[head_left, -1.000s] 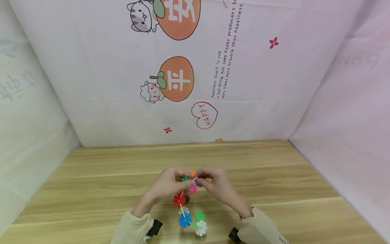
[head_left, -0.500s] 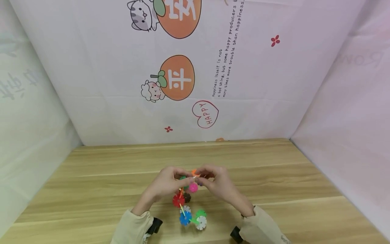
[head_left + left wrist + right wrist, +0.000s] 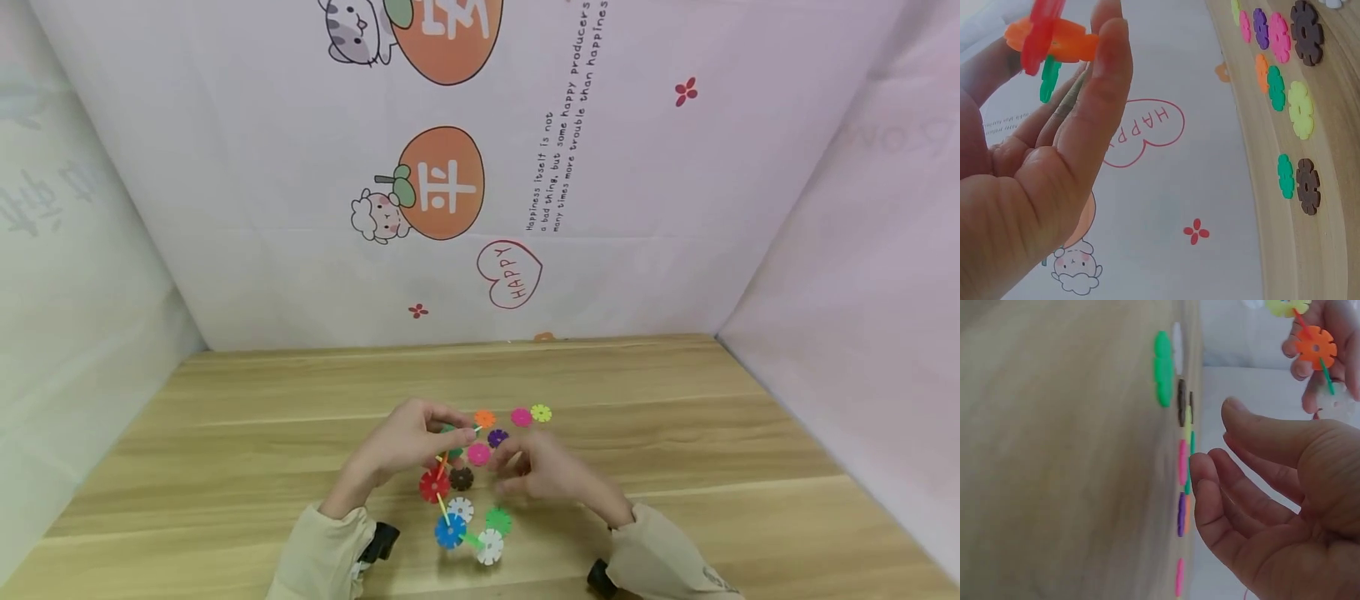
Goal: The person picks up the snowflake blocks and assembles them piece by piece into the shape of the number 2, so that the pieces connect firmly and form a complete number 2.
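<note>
Linked discs [image 3: 429,488] are pinched in the left hand [image 3: 411,440].

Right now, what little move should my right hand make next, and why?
Perhaps reach for the pink disc near its fingertips. Your right hand looks empty, with thumb and fingers apart, and that disc lies flat on the table, while your left hand holds the chain.

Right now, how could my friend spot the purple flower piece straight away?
Find the wooden table, then the right hand over it. Just beyond that hand in the head view, a little notched purple disc lies between two pink discs. No other disc in view is purple.
</note>
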`<action>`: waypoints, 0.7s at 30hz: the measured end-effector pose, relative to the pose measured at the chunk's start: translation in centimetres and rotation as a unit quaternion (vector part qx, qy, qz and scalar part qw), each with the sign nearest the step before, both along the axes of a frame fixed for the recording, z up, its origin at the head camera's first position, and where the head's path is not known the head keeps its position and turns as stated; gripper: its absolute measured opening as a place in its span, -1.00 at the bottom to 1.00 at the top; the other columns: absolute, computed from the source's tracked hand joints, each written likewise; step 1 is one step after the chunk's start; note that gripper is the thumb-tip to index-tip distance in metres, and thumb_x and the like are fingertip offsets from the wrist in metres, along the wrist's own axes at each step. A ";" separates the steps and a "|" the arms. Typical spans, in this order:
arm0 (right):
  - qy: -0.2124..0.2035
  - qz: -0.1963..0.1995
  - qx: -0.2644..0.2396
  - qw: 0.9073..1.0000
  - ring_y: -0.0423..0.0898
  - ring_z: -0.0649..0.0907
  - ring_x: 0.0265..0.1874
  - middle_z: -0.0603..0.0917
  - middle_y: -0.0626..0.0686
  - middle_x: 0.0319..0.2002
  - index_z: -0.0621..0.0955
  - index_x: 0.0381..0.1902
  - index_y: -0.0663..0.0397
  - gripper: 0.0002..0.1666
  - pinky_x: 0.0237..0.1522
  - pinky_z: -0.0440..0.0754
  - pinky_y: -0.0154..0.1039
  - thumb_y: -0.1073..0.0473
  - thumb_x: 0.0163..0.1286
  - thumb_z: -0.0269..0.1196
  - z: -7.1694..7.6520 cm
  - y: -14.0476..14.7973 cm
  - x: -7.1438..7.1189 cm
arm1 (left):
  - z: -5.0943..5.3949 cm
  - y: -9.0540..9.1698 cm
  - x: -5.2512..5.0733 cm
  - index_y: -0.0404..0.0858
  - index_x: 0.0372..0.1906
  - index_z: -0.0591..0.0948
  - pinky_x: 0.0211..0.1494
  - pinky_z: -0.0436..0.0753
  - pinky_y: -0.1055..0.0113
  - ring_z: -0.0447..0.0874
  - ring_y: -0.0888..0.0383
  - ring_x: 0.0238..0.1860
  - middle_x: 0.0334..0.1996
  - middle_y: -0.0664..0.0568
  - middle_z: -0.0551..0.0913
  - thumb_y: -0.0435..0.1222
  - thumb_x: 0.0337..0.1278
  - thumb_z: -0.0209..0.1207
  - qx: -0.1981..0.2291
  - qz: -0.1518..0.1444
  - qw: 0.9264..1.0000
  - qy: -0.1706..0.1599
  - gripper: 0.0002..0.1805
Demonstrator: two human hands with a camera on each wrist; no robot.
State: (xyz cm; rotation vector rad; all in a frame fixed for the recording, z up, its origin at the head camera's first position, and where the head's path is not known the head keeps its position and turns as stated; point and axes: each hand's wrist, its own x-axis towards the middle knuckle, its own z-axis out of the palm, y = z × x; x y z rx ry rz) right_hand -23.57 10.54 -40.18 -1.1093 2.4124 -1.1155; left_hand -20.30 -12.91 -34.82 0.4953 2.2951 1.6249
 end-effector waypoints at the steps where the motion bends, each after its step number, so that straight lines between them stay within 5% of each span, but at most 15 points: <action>1: -0.010 0.004 0.006 1.000 -0.21 0.67 -0.37 0.71 0.05 -0.26 0.69 -0.21 0.17 -0.76 -0.27 0.62 -0.36 0.29 0.13 0.42 -0.1 0.0 0.1 | 0.0 0.0 0.0 -0.39 0.05 0.61 -0.46 0.59 0.35 0.72 -0.04 -0.39 -0.18 -0.08 0.71 -0.17 0.26 0.21 0.000 -0.002 1.000 -0.002 -0.60; 8: -0.061 0.046 0.026 0.997 -0.29 0.58 -0.52 0.70 -0.03 -0.38 0.69 -0.26 0.14 -0.72 -0.40 0.57 -0.39 0.25 0.03 0.49 -0.5 0.0 0.6 | -0.1 0.1 0.0 -0.40 0.05 0.60 -0.45 0.61 0.33 0.72 -0.02 -0.38 -0.18 -0.06 0.72 -0.18 0.25 0.22 0.001 -0.003 1.000 -0.014 -0.59; 14: -0.045 0.052 0.046 0.997 -0.29 0.55 -0.50 0.64 -0.10 -0.40 0.69 -0.23 0.07 -0.62 -0.38 0.56 -0.40 0.20 -0.07 0.55 -0.8 -0.2 0.8 | -0.2 0.1 -0.1 -0.41 0.04 0.60 -0.41 0.63 0.32 0.72 0.00 -0.38 -0.16 -0.08 0.71 -0.19 0.26 0.20 0.001 -0.007 1.000 -0.012 -0.61; 21: -0.023 0.047 0.064 0.997 -0.31 0.50 -0.55 0.61 -0.16 -0.45 0.72 -0.37 0.00 -0.74 -0.47 0.51 -0.42 0.23 -0.07 0.55 -0.8 -0.4 0.8 | -0.1 0.1 -0.1 -0.38 0.06 0.60 -0.45 0.54 0.39 0.73 -0.01 -0.37 -0.11 -0.10 0.71 -0.17 0.30 0.17 0.005 -0.010 1.000 -0.015 -0.60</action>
